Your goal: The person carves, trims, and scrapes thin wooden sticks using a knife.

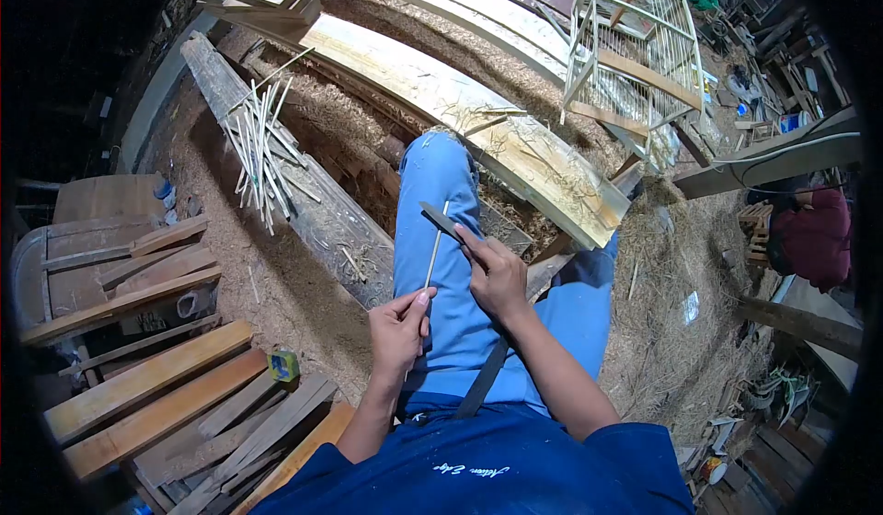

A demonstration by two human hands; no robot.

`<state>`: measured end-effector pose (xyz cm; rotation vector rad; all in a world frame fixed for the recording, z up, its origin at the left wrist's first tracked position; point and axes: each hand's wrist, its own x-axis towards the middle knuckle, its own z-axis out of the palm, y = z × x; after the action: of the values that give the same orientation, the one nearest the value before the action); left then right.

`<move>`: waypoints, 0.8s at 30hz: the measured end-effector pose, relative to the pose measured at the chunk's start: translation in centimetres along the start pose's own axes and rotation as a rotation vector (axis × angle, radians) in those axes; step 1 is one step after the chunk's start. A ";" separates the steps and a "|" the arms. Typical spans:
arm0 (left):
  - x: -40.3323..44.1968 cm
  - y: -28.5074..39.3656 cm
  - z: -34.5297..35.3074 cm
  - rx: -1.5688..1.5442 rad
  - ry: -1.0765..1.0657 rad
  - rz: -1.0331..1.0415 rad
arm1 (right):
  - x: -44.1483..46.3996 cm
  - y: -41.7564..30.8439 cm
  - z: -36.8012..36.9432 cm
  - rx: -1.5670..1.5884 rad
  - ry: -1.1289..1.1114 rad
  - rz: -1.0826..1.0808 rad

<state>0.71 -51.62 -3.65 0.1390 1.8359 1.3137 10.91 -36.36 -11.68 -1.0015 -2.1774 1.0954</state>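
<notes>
Over my blue-trousered thigh, my left hand (400,331) pinches the lower end of a thin pale stick (435,255), which points up and away from me. My right hand (494,274) grips a dark flat blade (441,222), its tip crossing near the stick's upper end. Whether blade and stick touch is too small to tell. A bundle of similar thin sticks (262,152) lies on a weathered plank (331,225) to the left. Shavings lie on the pale board (543,161) beyond my knee.
A slatted wooden cage (635,64) stands at the upper right. Planks (152,386) and a yellow tape measure (283,365) are at the lower left. A beam (782,161) juts in at the right. Another person in a dark red top (814,239) is at the far right.
</notes>
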 end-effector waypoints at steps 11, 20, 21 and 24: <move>0.3 -0.2 0.4 -0.024 0.013 -0.006 | 2.2 0.3 0.1 -0.069 0.057 0.088; 0.3 0.0 0.1 -0.060 -0.039 -0.073 | 0.9 2.1 -1.2 0.111 0.021 -0.028; 0.4 0.2 0.2 -0.062 -0.041 -0.077 | 0.4 1.6 -1.4 0.160 -0.021 -0.032; 0.5 0.7 0.2 -0.054 -0.049 -0.095 | -0.2 0.5 -2.5 0.194 -0.137 0.007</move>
<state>0.29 -50.89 -3.44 0.0535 1.7428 1.2818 12.99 -35.15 -10.71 -0.8715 -2.1231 1.3856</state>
